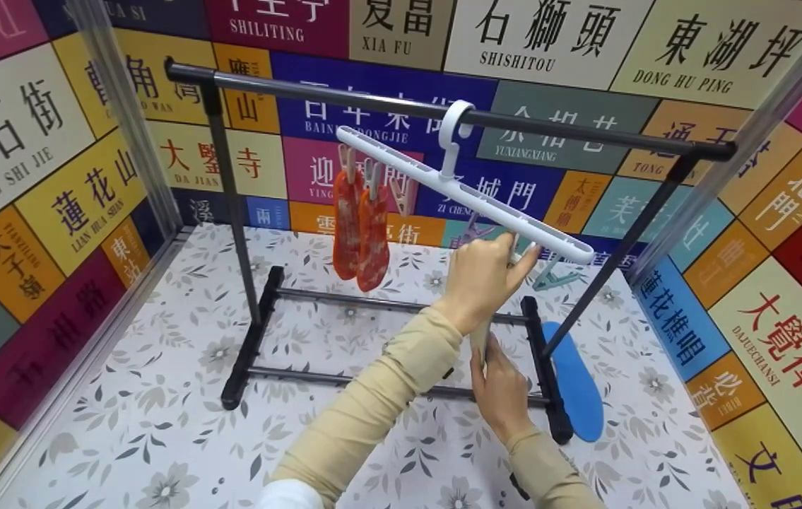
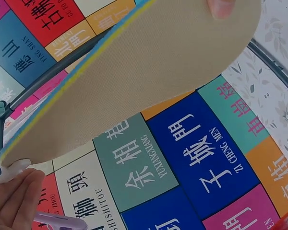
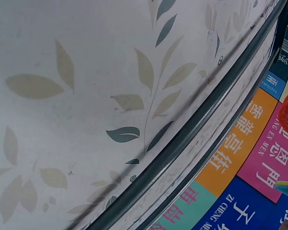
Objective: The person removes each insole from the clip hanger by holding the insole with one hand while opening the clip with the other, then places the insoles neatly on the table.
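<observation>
My left hand [image 1: 480, 277], just under the right half of a white hanger [image 1: 408, 161], pinches a whitish clothespin [image 2: 13, 168] at one end of an insole [image 2: 149, 67]. The insole has a beige face and a blue and yellow edge; in the head view it appears almost edge-on, mostly hidden by my hands. Lower down, my right hand [image 1: 503, 392] grips the insole's other end, its thumb on the beige face. A pair of mottled orange-red insole-shaped pieces [image 1: 360, 233] hangs from clothespins on the hanger's left half.
The hanger hooks over the top bar [image 1: 316, 90] of a dark rack standing on a floral-patterned table [image 1: 160, 431]. A blue insole [image 1: 576, 382] lies by the rack's right foot. A green clothespin [image 1: 556, 277] and a purple clothespin [image 1: 477, 230] hang near my left hand.
</observation>
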Motion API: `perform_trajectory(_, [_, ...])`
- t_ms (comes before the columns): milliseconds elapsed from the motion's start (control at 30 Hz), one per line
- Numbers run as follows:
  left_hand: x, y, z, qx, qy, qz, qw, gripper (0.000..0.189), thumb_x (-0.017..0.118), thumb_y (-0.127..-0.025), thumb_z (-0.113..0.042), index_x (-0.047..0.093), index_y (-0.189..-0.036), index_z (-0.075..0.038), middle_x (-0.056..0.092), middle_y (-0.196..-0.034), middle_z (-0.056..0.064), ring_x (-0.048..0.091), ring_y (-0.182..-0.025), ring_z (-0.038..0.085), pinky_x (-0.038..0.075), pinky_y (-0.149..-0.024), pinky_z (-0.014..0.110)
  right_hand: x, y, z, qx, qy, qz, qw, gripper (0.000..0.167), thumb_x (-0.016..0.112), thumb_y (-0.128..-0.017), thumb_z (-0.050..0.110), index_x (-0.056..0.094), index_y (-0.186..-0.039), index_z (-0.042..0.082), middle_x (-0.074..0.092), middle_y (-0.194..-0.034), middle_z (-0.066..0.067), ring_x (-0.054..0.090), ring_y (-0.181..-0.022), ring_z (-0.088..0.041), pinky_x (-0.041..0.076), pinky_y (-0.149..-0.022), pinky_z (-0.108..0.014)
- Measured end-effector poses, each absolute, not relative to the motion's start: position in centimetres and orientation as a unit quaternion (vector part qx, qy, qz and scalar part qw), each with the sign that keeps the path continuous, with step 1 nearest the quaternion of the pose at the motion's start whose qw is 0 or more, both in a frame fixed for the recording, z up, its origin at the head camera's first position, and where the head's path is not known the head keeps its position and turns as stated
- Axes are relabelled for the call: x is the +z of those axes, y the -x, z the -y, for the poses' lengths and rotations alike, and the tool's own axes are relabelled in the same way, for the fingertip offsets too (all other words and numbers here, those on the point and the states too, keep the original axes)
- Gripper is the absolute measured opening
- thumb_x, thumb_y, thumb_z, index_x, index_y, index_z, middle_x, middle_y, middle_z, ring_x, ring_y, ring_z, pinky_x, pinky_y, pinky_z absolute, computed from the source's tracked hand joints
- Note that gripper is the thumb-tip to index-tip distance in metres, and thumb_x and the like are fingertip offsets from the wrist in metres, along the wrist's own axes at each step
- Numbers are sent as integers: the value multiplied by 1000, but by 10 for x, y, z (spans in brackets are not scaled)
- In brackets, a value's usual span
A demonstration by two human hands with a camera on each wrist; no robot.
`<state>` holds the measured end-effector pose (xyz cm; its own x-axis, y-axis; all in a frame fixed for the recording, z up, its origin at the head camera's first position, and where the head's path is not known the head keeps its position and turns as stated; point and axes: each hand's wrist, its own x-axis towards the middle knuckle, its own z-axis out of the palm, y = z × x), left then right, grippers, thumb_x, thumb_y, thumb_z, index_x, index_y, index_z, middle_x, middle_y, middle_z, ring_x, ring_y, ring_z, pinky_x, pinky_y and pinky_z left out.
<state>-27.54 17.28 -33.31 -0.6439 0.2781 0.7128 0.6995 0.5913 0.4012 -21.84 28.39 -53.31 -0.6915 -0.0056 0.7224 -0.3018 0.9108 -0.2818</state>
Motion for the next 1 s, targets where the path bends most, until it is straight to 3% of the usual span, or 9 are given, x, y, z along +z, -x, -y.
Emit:
perform_trajectory(233, [-335, 276, -171, -343, 284, 838, 316, 38, 57, -99, -39, 56, -71, -14, 37, -54, -8, 42, -49, 9, 27, -46, 23, -537, 215, -286, 208, -94, 887, 401, 43, 65, -91, 6, 57, -127, -15, 69, -108, -29, 71, -83, -42, 57, -63, -51])
perform_trajectory(500, [-336, 276, -169, -343, 283, 838, 316, 37, 55, -100, -38, 59, -72, -14, 39, -53, -7, 40, -47, 9, 23, -46, 21, -543, 200, -295, 244, -64, 892, 375, 40, 60, -96, 7, 55, -132, -9, 71, -105, -26, 71, -79, -39, 56, -63, -52])
perform_trajectory(633, [-335, 275, -169, -347, 291, 834, 314, 39, 56, -100, -39, 59, -72, -13, 38, -53, -7, 37, -46, 8, 20, -46, 19, -547, 192, -306, 242, -50, 898, 363, 39, 58, -96, 6, 56, -133, -6, 68, -74, -18, 60, -51, -28, 48, -46, -44])
perform_trajectory(700, [-335, 275, -169, -352, 298, 831, 311, 38, 56, -100, -41, 59, -74, -12, 37, -53, -7, 36, -46, 7, 20, -45, 18, -549, 189, -311, 239, -44, 899, 365, 38, 59, -96, 5, 57, -132, -6, 63, -65, -14, 53, -44, -23, 43, -43, -41])
perform_trajectory(767, [-335, 275, -168, -358, 303, 828, 307, 38, 56, -99, -43, 58, -76, -12, 36, -53, -7, 35, -45, 7, 20, -45, 17, -550, 186, -315, 237, -41, 899, 367, 37, 59, -95, 4, 58, -131, -6, 63, -65, -15, 54, -44, -24, 43, -42, -41])
perform_trajectory(867, [-336, 275, -167, -371, 306, 823, 303, 37, 58, -98, -44, 58, -81, -11, 36, -54, -6, 35, -44, 7, 20, -44, 17, -552, 183, -320, 234, -34, 898, 370, 35, 60, -94, 4, 60, -127, -8, 70, -80, -21, 65, -55, -31, 50, -49, -48])
perform_trajectory(1000, [-339, 277, -166, -376, 312, 813, 316, 36, 61, -96, -45, 65, -92, -9, 46, -56, -4, 39, -45, 7, 26, -44, 16, -554, 180, -324, 242, -22, 898, 367, 30, 60, -94, 4, 62, -122, -7, 71, -83, -22, 68, -62, -37, 51, -52, -53])
